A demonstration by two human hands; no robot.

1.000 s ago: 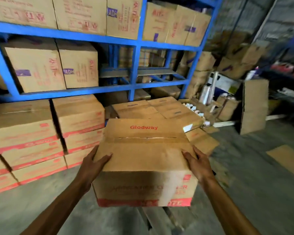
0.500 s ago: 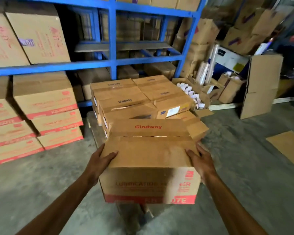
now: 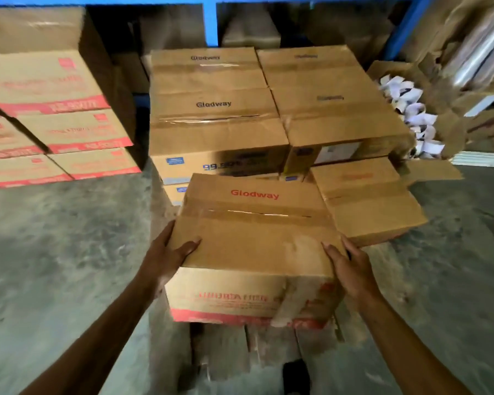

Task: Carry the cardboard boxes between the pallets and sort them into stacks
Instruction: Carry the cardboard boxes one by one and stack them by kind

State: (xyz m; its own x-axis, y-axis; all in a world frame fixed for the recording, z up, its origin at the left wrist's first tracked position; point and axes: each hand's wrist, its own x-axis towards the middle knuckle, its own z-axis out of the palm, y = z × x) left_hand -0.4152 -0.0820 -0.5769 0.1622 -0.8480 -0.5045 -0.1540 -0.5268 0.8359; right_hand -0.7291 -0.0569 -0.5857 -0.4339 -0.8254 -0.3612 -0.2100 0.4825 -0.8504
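Note:
I carry a cardboard box [image 3: 254, 243] with red "Glodway" print and a red band along its front. My left hand [image 3: 166, 258] grips its left side and my right hand [image 3: 351, 269] grips its right side, both thumbs on the top. The box hangs low over the near end of a wooden pallet [image 3: 226, 352]. Just behind it stands a stack of boxes [image 3: 211, 124] with dark "Glodway" print. A single lower box [image 3: 365, 201] with red print lies to the right of mine.
Stacks of red-banded boxes [image 3: 54, 89] stand at the left on the concrete floor [image 3: 54, 252]. A blue rack post [image 3: 210, 21] rises behind the pallet. An open carton of white paper pieces [image 3: 411, 109] sits at the right. My shoe [image 3: 295, 374] shows near the bottom.
I have stepped up to the pallet and looked down. The box has come lower and closer to the stack, still held by both hands.

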